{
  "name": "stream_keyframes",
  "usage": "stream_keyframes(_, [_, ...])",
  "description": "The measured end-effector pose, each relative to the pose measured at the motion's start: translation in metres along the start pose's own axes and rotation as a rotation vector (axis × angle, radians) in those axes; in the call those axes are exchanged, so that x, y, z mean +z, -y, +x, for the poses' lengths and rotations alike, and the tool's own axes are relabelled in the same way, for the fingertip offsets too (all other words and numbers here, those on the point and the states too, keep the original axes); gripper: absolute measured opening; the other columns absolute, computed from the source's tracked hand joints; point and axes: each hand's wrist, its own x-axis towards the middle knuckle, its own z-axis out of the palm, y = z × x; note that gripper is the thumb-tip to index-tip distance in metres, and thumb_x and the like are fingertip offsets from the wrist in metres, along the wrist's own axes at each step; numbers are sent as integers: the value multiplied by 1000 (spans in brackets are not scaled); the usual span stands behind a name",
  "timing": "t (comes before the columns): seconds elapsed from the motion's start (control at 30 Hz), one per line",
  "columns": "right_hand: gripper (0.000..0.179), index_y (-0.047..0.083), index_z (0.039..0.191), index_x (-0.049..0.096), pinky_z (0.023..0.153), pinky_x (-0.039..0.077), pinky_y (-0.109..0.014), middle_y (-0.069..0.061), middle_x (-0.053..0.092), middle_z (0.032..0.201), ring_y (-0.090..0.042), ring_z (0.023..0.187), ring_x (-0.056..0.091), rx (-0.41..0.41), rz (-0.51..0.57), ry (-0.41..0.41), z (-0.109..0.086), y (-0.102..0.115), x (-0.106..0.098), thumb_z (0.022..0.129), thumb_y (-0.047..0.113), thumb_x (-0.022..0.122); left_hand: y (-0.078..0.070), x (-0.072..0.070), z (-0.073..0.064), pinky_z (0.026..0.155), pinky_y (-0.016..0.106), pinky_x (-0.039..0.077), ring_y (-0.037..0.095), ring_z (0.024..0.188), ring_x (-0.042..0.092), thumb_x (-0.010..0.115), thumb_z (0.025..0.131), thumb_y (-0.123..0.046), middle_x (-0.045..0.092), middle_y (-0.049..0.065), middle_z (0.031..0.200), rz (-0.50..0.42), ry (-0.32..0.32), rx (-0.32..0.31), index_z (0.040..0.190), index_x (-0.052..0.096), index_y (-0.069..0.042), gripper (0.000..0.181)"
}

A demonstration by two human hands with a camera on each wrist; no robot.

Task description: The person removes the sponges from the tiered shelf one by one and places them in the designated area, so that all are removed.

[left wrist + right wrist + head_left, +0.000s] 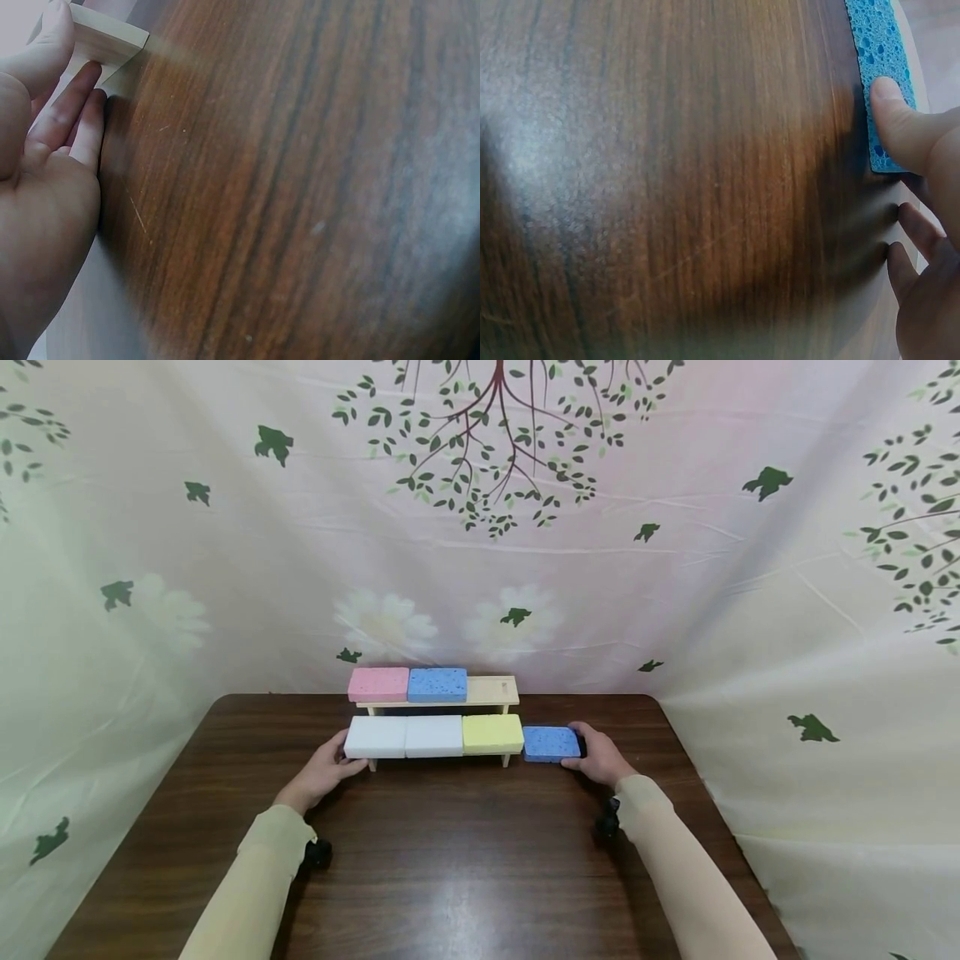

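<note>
While the far part of the table is occupied by the nearer wooden shelf, that shelf's left end is met by the left hand; whether it is gripped cannot be told. By the right hand, the blue sponge is pinched between thumb and fingers, just right of the yellow sponge. Sponge placement seems in hand; a level lift, clear of the shelf, would be called for next.

leaf-printed cloth hangs behind a dark wooden table.
</note>
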Motion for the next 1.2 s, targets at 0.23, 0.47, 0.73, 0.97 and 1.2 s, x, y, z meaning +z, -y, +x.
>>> stream_keyframes(0.23, [82, -2, 158, 36, 121, 32, -64, -29, 40, 161, -47, 149, 37, -42, 14, 13, 0, 2, -7, 94, 21, 82, 0, 0, 1, 123, 56, 30, 41, 149, 36, 71, 101, -9, 35, 27, 165, -20, -5, -3, 165, 25, -2, 79])
stream_keyframes(0.47, [81, -1, 160, 33, 123, 27, -65, -28, 36, 164, -47, 152, 32, -57, 66, 45, -1, 9, -15, 98, 26, 77, 3, 0, 1, 120, 52, 35, 39, 146, 41, 71, 101, -9, 38, 28, 163, 2, -11, 2, 164, 25, 0, 78])
stream_keyframes(0.73, [76, 4, 164, 27, 121, 30, -66, -24, 32, 167, -45, 153, 32, -55, 116, 1, 3, 8, -16, 108, 45, 57, 3, -1, -3, 122, 58, 33, 42, 150, 36, 72, 101, -15, 34, 26, 165, -10, 7, -16, 165, 23, -3, 82])
stream_keyframes(0.97, [80, 6, 164, 28, 120, 35, -64, -21, 34, 167, -42, 151, 38, -59, 127, -58, 5, 27, -18, 107, 54, 55, 4, -1, 1, 121, 59, 34, 42, 148, 38, 72, 101, -12, 35, 26, 165, -28, 10, -14, 165, 23, -2, 82])
stream_keyframes(1.2, [81, 5, 165, 27, 122, 30, -64, -20, 31, 169, -41, 155, 29, -124, 120, -84, 13, 51, -22, 106, 53, 57, 3, -3, 1, 121, 59, 33, 42, 149, 37, 73, 100, -13, 34, 25, 165, -37, 16, -18, 166, 23, -4, 83])
